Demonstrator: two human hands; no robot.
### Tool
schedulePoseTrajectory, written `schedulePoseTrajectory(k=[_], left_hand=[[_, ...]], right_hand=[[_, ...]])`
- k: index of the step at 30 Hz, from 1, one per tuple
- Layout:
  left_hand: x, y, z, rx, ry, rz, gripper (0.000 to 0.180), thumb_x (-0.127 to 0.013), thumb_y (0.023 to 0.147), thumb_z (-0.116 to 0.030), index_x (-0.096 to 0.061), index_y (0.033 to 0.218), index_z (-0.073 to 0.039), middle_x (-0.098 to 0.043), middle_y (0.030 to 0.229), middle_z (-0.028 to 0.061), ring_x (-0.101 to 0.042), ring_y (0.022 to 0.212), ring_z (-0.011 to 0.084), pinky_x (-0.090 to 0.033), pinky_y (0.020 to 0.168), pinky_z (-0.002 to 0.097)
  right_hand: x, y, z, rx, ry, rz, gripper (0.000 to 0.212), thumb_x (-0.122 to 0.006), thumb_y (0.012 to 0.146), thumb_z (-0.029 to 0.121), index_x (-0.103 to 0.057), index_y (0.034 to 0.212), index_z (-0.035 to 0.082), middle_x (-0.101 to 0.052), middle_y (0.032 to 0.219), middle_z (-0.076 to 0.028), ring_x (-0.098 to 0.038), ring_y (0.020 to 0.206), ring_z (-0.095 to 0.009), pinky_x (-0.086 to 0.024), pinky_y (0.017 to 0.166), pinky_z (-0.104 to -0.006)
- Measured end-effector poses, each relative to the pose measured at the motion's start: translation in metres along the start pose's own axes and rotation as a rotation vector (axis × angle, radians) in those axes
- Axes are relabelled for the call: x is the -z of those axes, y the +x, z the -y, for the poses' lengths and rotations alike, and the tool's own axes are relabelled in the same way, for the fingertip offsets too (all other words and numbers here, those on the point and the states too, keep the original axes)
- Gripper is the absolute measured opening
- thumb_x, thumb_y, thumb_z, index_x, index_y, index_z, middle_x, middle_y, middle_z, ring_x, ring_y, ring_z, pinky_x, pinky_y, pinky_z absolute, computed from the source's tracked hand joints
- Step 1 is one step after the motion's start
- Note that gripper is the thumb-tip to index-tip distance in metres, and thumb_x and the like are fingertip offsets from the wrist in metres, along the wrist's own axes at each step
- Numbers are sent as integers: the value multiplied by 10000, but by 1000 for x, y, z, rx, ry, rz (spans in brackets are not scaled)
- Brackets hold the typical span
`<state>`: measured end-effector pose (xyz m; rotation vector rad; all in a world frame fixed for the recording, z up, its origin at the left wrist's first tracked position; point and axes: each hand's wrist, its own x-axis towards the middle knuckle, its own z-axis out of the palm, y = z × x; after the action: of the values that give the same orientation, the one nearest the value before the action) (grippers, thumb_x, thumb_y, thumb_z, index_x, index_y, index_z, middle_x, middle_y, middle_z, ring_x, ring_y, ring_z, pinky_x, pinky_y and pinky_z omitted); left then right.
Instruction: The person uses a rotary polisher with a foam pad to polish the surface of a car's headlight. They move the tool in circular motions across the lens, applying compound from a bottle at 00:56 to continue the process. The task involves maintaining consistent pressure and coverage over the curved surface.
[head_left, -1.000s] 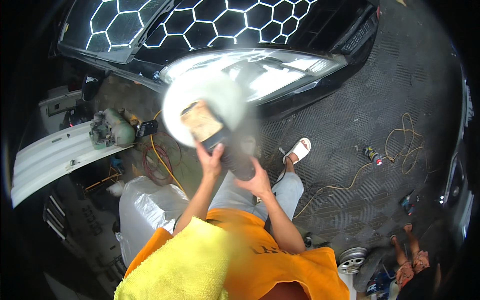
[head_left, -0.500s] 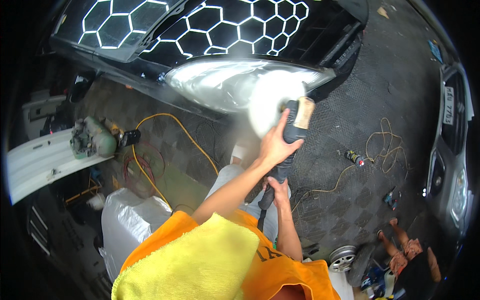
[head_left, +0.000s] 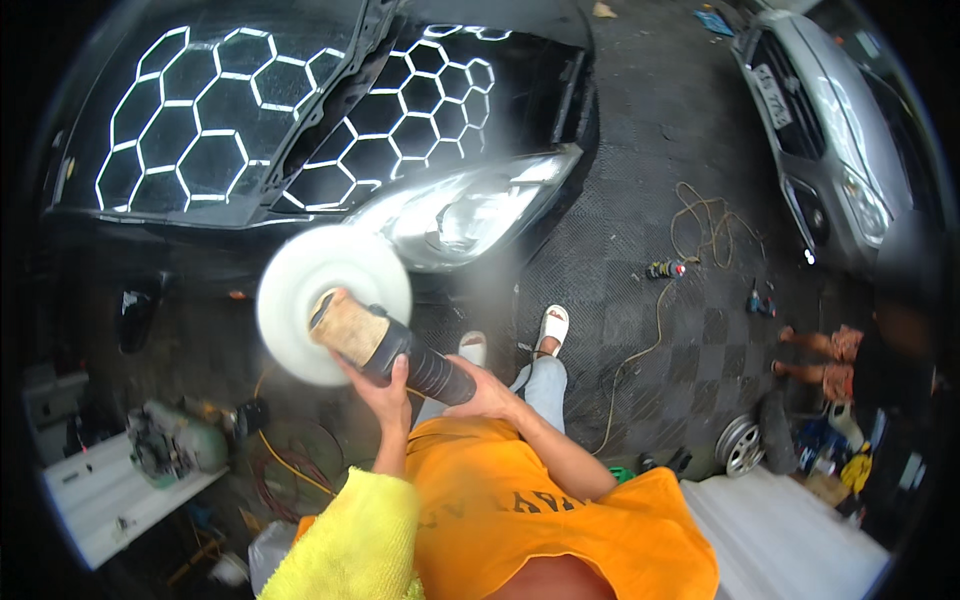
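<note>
A corded-style polisher point(head_left: 441, 375) with a black ribbed body and tan-covered head is in both my hands. My left hand point(head_left: 383, 392) grips it just behind the head. Farther back, my right hand point(head_left: 487, 394) is wrapped round the rear of the body. The large round white pad point(head_left: 280, 310) faces the black car point(head_left: 130, 232), left of and slightly below the headlight point(head_left: 465, 225). Its near edge overlaps the headlight's left end in view; whether it touches cannot be told. A yellow towel point(head_left: 345, 540) covers my left upper arm.
A silver car point(head_left: 835, 130) stands at the right. A thin cord point(head_left: 655, 345) and a small bottle point(head_left: 664, 270) lie on the dark tiled floor. Another person's legs point(head_left: 825, 360) show at the right, near a wheel rim point(head_left: 738, 446). A green compressor point(head_left: 180, 445) sits at the left.
The polisher has swung left and down off the headlight's right part, and its head now points up-left. Both hands have kept hold. The whole view has turned and shifted.
</note>
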<state>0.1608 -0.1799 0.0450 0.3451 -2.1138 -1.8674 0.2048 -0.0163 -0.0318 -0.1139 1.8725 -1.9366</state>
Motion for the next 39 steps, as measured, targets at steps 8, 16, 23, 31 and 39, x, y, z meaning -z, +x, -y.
schedulePoseTrajectory(k=[8,16,23,31,39], left_hand=[[44,22,-10,-177,-94,185,1027,-798,740,-165,-166,1530,9,-313,1498,171,-365,1353,285,-296,1133,441],[-5,-6,-59,-216,-127,1099,1074,-864,570,-106,-322,1492,-6,-537,1341,155,-519,1235,254,-392,1068,387],[-20,-9,-56,-385,-3,1442,1000,-877,583,-163,-404,1445,16,-588,1284,195,-584,1183,286,-451,1020,379],[-28,-1,-62,-397,198,1546,1051,-917,570,-258,-387,1440,-1,-538,1349,224,-525,1270,359,-426,1056,410],[-77,-13,-52,-89,486,1151,917,-939,537,-329,-492,1267,1,-655,1143,234,-650,1081,361,-514,932,412]], right_hand=[[-38,-5,57,191,-298,-171,941,-869,650,218,-392,1423,-26,-478,1404,-207,-455,1325,-318,-371,1103,-387],[-43,-47,75,296,161,-508,815,-876,611,242,-520,1317,47,-636,1231,-134,-607,1160,-237,-467,1006,-373],[-68,-79,43,309,383,-843,827,-887,636,176,-487,1346,29,-571,1319,-136,-546,1220,-237,-424,1064,-382],[-45,-90,23,153,364,-790,662,-870,682,81,-569,1265,-5,-610,1260,-108,-571,1164,-211,-451,1025,-354],[8,-52,-3,106,318,-449,524,-796,779,168,-586,1235,19,-632,1228,-112,-584,1132,-204,-456,996,-364]])
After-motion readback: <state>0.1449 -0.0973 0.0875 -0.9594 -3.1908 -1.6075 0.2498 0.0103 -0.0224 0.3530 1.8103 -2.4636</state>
